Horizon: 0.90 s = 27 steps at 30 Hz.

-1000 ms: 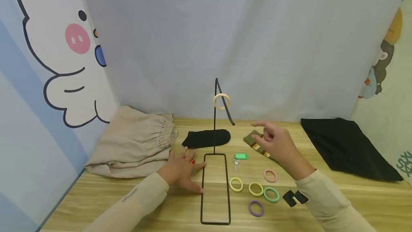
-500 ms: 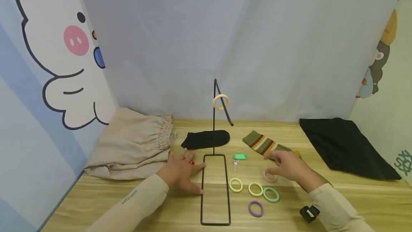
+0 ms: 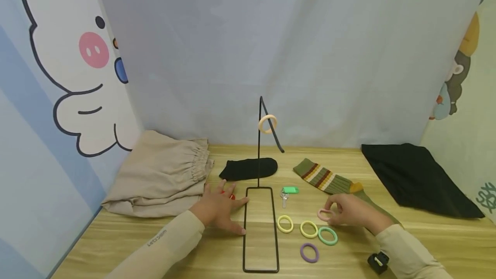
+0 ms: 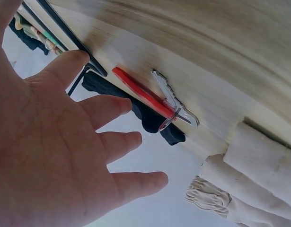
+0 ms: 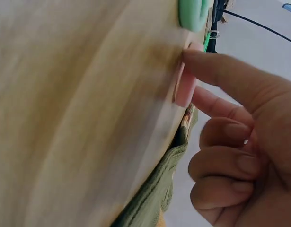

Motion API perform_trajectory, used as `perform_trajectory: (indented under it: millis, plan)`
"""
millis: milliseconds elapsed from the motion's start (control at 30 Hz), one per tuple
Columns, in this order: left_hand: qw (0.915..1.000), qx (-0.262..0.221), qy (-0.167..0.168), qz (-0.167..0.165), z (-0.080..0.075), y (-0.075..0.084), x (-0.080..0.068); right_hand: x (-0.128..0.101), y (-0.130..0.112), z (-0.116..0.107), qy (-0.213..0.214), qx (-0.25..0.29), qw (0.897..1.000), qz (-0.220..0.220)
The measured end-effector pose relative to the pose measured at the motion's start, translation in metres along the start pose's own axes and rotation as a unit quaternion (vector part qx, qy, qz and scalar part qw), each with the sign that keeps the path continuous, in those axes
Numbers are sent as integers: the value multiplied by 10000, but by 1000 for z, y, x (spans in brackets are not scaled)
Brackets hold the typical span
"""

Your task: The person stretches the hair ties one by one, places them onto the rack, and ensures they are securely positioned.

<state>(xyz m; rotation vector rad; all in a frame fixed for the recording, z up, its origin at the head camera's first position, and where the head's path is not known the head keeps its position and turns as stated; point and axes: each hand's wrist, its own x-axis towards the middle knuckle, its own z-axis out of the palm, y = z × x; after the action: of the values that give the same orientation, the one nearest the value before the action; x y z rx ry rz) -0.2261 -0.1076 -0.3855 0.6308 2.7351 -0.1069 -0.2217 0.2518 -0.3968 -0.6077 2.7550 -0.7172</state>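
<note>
My right hand (image 3: pixel 352 212) pinches a pink ring (image 5: pixel 185 90) at its edge between thumb and index finger; the ring is low at the wood tabletop and the other fingers are curled in. My left hand (image 3: pixel 218 210) has its fingers spread, with thumb and index finger at the left bar of a black wire stand's base (image 3: pixel 261 271). Beside the left hand lies a key (image 4: pixel 166 87) with a red tag (image 4: pixel 140 90). A pale orange ring (image 3: pixel 275 123) hangs on the stand's sloping arm. Near the right hand lie a green ring (image 3: pixel 329 243) and a striped sock (image 3: pixel 321 176).
Two yellow rings, one (image 3: pixel 278 224) near the base, and a purple ring (image 3: pixel 302 253) lie on the table. A green-tagged key (image 3: pixel 290 190) and a black sock (image 3: pixel 240 168) lie farther back. Folded beige cloth (image 3: pixel 162 175) sits left, black cloth (image 3: pixel 418 180) right.
My right hand has come down toward me from above the striped sock to the pink ring and now pinches its edge. The left hand stays at the stand's base.
</note>
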Motion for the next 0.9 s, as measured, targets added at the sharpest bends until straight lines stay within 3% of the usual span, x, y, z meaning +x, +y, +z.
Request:
perform_trajectory:
  millis: [300, 533, 633, 733, 900]
  plan:
    - [10000, 70, 30, 1, 0, 2, -1, 1, -18, -2, 479, -174, 9981, -336]
    - [9998, 170, 84, 17, 2, 3, 0, -4, -52, -8, 1092, 20, 9914, -723]
    - [9998, 185, 82, -7, 3, 2, 1, -7, -69, -11, 1477, 30, 9837, -1025]
    - [9998, 180, 74, -24, 4, 2, 1, -9, -85, -16, 2074, -45, 9636, -1688]
    - [9999, 128, 38, -53, 3, 1, 0, -12, -111, -26, 3093, -98, 8997, -3080]
